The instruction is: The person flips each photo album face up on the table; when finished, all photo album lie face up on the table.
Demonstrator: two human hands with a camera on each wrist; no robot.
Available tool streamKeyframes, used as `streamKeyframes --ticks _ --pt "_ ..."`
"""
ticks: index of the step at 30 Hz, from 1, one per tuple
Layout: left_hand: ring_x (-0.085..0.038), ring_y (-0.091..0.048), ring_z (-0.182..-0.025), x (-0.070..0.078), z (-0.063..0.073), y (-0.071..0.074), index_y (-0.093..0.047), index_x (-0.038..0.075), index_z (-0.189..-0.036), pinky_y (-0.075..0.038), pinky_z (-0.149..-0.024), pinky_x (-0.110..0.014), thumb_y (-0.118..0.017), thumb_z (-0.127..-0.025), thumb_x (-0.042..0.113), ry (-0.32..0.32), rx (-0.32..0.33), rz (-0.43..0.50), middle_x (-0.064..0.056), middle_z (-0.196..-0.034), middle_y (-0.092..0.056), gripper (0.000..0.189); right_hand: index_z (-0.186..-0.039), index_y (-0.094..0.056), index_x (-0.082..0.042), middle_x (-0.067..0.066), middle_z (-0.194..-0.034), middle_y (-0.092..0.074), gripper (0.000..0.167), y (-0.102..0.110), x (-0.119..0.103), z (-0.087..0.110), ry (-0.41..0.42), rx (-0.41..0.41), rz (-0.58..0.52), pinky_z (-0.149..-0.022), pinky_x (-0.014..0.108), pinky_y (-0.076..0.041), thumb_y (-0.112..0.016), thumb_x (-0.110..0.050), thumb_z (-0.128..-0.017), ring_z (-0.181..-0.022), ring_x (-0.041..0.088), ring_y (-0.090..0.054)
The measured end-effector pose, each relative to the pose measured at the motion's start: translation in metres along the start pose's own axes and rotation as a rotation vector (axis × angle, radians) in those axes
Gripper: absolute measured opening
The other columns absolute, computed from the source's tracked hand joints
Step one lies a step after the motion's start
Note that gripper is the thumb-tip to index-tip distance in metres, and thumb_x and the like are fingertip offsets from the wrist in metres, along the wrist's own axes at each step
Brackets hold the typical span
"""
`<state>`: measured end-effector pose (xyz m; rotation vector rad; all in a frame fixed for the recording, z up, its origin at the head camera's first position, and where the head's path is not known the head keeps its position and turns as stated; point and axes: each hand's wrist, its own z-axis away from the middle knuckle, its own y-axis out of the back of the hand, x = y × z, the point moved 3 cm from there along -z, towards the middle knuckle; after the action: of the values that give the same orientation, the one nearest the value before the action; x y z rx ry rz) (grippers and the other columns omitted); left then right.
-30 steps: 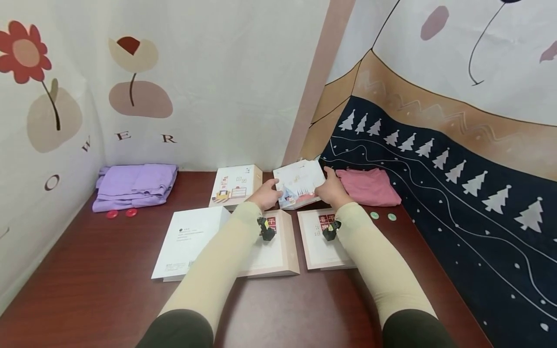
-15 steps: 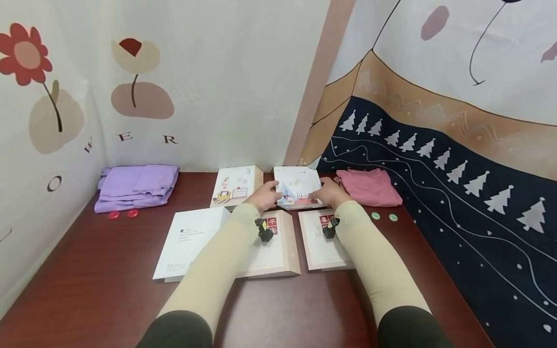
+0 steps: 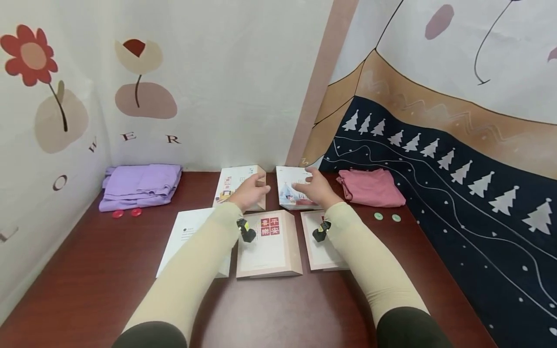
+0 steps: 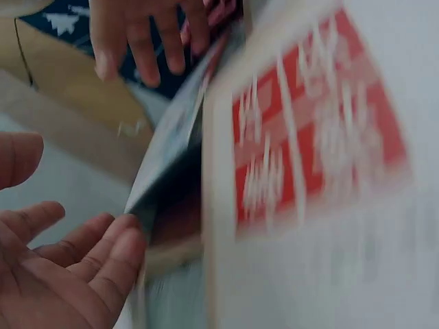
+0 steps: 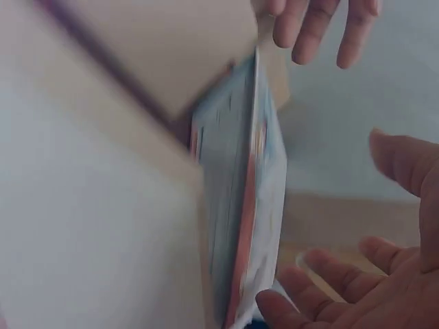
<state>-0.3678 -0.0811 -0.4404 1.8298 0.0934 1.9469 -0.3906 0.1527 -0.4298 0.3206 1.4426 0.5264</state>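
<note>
In the head view, a white book (image 3: 289, 191) with a blue and pink printed picture lies at the back, right of centre. My right hand (image 3: 319, 189) hovers over its right part, thumb and fingers spread, gripping nothing. Left of it lies another white book (image 3: 235, 178) with a yellow and red picture. My left hand (image 3: 250, 192) is over this book's right side, fingers loose and holding nothing. Whether either hand's fingertips touch a cover is hard to tell. In the blurred right wrist view, the right hand (image 5: 370, 288) has its fingers apart beside the picture book (image 5: 267, 199).
In front lie a book with red character squares (image 3: 270, 256), a similar one (image 3: 324, 253) partly under the right arm, and a white book (image 3: 174, 246) partly under the left. Folded purple cloth (image 3: 141, 186), red buttons (image 3: 136, 212), pink cloth (image 3: 372, 187) and green buttons (image 3: 378, 216) lie at the sides.
The picture book, tilted in both hands earlier, now lies flat and squared. Both hands have let go; the left has moved left, the right has lifted slightly.
</note>
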Motion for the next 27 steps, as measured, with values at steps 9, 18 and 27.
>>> streamKeyframes --ticks 9,18,27 --pt "-0.043 -0.044 -0.147 -0.021 0.022 0.062 -0.022 0.007 -0.168 -0.043 -0.118 -0.055 -0.051 -0.110 0.021 0.027 0.096 -0.130 -0.027 -0.162 -0.042 0.067 -0.165 -0.034 -0.018 0.020 -0.160 -0.047 0.086 -0.043 -0.026 0.011 0.085 -0.085 0.026 -0.112 0.051 -0.050 -0.079 -0.038 -0.095 -0.142 0.038 -0.052" --pt "-0.042 -0.046 -0.143 -0.047 0.031 0.099 -0.023 0.006 -0.168 -0.039 -0.119 -0.056 -0.052 -0.106 0.018 0.139 0.061 -0.255 -0.031 -0.157 -0.044 0.069 -0.164 -0.038 -0.014 0.023 -0.156 -0.051 0.081 -0.076 -0.047 0.006 0.150 -0.184 0.110 -0.119 0.051 -0.042 -0.078 -0.035 -0.096 -0.144 0.037 -0.051" --pt "-0.041 -0.034 -0.150 -0.050 0.033 0.108 -0.030 0.003 -0.165 -0.023 -0.127 -0.058 -0.052 -0.104 0.015 0.226 0.001 -0.420 -0.026 -0.168 -0.030 0.066 -0.166 -0.036 -0.018 0.016 -0.170 -0.035 0.082 -0.102 -0.054 0.001 0.089 -0.331 0.107 -0.125 0.054 -0.033 -0.077 -0.037 -0.097 -0.155 0.037 -0.036"
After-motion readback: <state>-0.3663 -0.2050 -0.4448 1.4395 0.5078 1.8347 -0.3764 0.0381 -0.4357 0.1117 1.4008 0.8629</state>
